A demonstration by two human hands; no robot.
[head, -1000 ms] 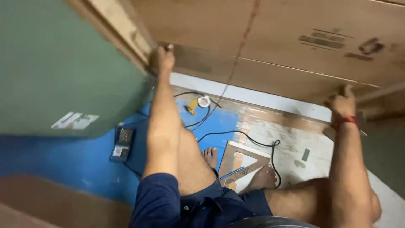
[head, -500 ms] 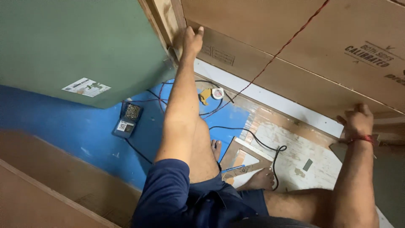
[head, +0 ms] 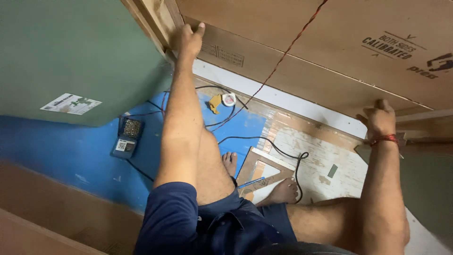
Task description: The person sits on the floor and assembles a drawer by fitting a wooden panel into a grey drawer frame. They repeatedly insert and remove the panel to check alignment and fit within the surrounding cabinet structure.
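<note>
I look down at a large brown plywood sheet [head: 302,52] that stands tilted in front of me. My left hand [head: 188,40] grips its upper left edge, beside a wooden frame piece [head: 155,21]. My right hand [head: 377,118], with a red thread band at the wrist, holds the sheet's lower right corner. A twisted red wire [head: 283,59] runs diagonally across the sheet down to the floor. My bare feet [head: 283,191] rest on the floor below.
A green panel [head: 75,56] leans at the left. On the blue floor sheet [head: 61,156] lie a small dark device [head: 125,139], a black cable [head: 278,148], a yellow and white tape measure [head: 222,100] and a triangular wooden frame [head: 262,172]. More brown boards [head: 52,212] lie at lower left.
The view has swung, so the sheet and green panel sit differently in frame. Both hands keep their hold on the plywood; the right hand appears lower and farther right than a second ago.
</note>
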